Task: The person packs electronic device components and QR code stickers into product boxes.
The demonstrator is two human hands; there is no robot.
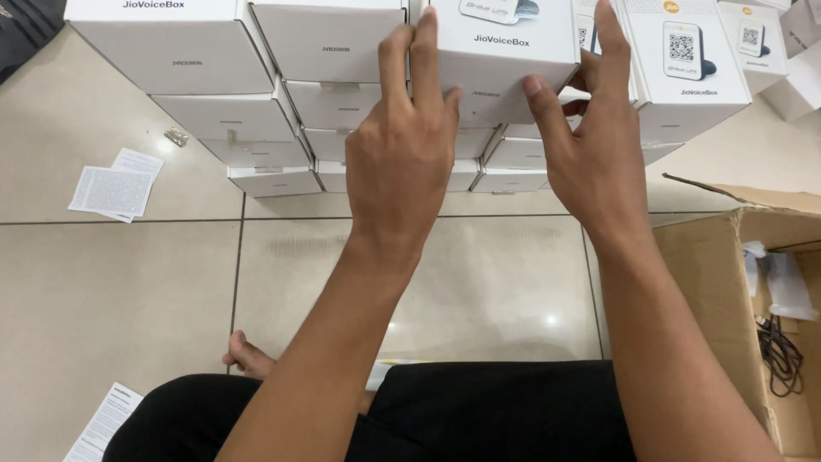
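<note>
A white cardboard box (pixel 505 64) sits on top of a stack of like white boxes (pixel 333 103) at the far middle of the tiled floor. My left hand (pixel 402 154) presses flat against its left front corner, fingers spread upward. On the box's right side, my right hand (pixel 590 145) grips it with the thumb on the front lower edge and the fingers behind. Both hands hold this one box between them.
More white boxes (pixel 693 60) stand to the right and left. An open brown carton (pixel 761 282) with black cables (pixel 780 355) lies at the right. Printed paper leaflets (pixel 115 186) lie on the floor at left. My crossed legs in black trousers (pixel 479 411) fill the bottom.
</note>
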